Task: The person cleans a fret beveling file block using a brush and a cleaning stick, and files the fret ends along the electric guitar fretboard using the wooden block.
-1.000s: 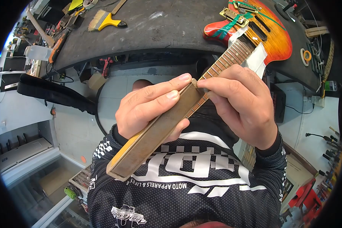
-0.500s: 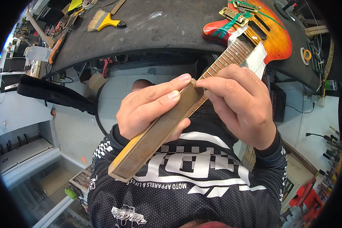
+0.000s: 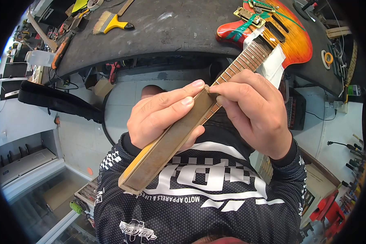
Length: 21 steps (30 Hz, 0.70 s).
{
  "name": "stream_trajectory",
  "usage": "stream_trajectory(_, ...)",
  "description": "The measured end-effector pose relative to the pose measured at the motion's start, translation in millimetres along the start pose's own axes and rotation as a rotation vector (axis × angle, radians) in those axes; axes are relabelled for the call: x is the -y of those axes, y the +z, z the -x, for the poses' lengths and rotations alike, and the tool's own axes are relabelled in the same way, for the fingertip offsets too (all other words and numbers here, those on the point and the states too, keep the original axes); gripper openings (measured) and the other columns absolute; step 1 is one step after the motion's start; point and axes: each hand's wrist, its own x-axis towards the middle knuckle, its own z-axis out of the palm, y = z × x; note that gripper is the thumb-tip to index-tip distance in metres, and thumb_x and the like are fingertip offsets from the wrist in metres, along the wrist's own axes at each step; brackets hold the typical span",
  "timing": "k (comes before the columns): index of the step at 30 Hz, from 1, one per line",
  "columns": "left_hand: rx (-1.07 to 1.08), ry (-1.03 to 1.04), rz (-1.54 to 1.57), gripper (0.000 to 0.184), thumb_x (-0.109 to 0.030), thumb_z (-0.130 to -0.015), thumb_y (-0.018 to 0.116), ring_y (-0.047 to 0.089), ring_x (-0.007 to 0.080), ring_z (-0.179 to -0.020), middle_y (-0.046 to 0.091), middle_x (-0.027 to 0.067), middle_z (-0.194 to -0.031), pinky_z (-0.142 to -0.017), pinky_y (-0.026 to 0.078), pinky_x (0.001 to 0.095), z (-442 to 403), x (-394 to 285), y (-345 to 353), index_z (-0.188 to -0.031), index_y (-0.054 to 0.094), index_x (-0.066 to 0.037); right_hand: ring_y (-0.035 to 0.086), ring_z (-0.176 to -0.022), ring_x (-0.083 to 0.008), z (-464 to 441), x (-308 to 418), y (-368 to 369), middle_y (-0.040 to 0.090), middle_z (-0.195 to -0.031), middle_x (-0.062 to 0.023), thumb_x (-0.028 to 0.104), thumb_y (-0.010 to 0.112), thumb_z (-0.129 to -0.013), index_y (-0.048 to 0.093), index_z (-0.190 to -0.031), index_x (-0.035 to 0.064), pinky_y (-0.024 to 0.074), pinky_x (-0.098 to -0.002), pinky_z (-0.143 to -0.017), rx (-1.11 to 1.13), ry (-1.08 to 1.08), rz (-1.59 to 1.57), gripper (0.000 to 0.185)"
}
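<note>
A long sanding block with a flat brown face and a yellow side lies slantwise in front of my chest. My left hand is closed around it, two fingers along the upper edge and a fingertip showing on the near side. At the block's far end, my right hand has its fingers curled, the index fingertip pressing the corner. Whether a loose edge is pinched there is too small to tell. Behind the hands, the fretted neck of an electric guitar extends toward me, partly hidden by block and fingers.
The guitar's sunburst body rests on a dark workbench, with green tape and white paper on it. A yellow-handled brush lies farther left. A black padded case or strap juts in from the left, and tools line both sides.
The block's near end has shifted slightly right and up. My right hand has moved slightly left, its index fingertip still at the block's far corner.
</note>
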Motion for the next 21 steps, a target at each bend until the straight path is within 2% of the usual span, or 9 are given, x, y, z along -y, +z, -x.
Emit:
stream_trajectory(13, -0.013, -0.013, 0.021, 0.055, -0.016, -0.088, 0.095, 0.083, 0.0361, -0.107, 0.076, 0.0318, -0.132, -0.081, 0.069, 0.0372, 1.2, 2.5, 3.0, -0.133, 0.067, -0.002, 0.069, -0.08, -0.0254, 2.8, -3.4, 1.6, 0.071, -0.094, -0.0098, -0.006, 0.08, -0.089, 0.078, -0.116, 0.0032, 0.0558, -0.0368, -0.068, -0.003, 0.017, -0.017, 0.029)
stream_trajectory(21, -0.028, -0.001, 0.022, 0.056, -0.015, -0.088, 0.094, 0.083, 0.038, -0.106, 0.076, 0.0337, -0.13, -0.082, 0.07, 0.0398, 0.8, 3.7, 0.4, -0.133, 0.065, -0.001, 0.069, -0.081, -0.0248, 2.2, -0.5, -5.8, 0.071, -0.094, -0.0093, -0.007, 0.079, -0.09, 0.079, -0.117, 0.0034, 0.055, -0.0358, -0.07, 0.022, 0.009, 0.019, 0.03)
